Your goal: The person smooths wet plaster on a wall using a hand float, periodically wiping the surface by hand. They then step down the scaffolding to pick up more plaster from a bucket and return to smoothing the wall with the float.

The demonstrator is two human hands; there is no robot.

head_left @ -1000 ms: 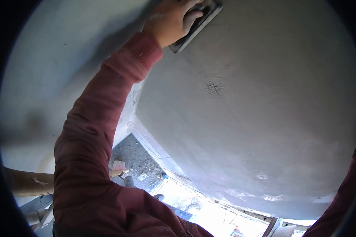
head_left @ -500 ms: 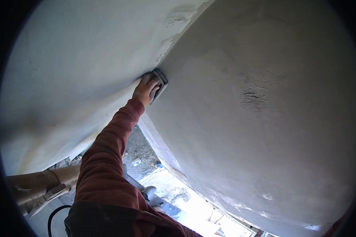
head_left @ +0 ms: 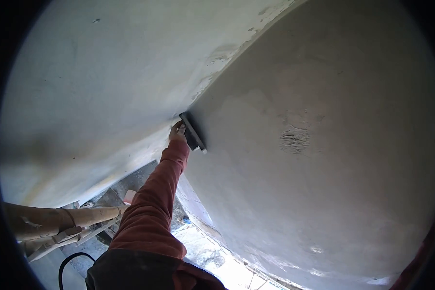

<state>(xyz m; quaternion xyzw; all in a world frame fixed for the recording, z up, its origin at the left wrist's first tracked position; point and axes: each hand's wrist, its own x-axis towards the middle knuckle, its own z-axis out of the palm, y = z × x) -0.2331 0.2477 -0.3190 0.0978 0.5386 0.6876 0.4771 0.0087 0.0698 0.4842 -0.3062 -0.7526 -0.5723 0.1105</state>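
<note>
My left hand (head_left: 177,131) is wrapped round the handle of a dark flat float (head_left: 193,133), whose face rests against the grey plastered wall (head_left: 275,193) near the corner. Above the hand, a line of rough, chipped plaster (head_left: 222,60) runs up the corner where the pale wall (head_left: 96,87) meets the grey one. A wrinkled patch (head_left: 295,139) marks the grey wall to the right of the float. My right hand is not visible; only a red sleeve (head_left: 423,251) shows at the right edge.
A thick wooden pole (head_left: 48,222) crosses the lower left, with thinner poles beside it. A black cable (head_left: 65,263) curves below it. Further down lie rubble-strewn ground and a brightly lit surface (head_left: 203,246).
My left hand and the float have moved down along the corner, and the float is turned more edge-on. The view has shifted, with the wrinkled patch now lower and further left.
</note>
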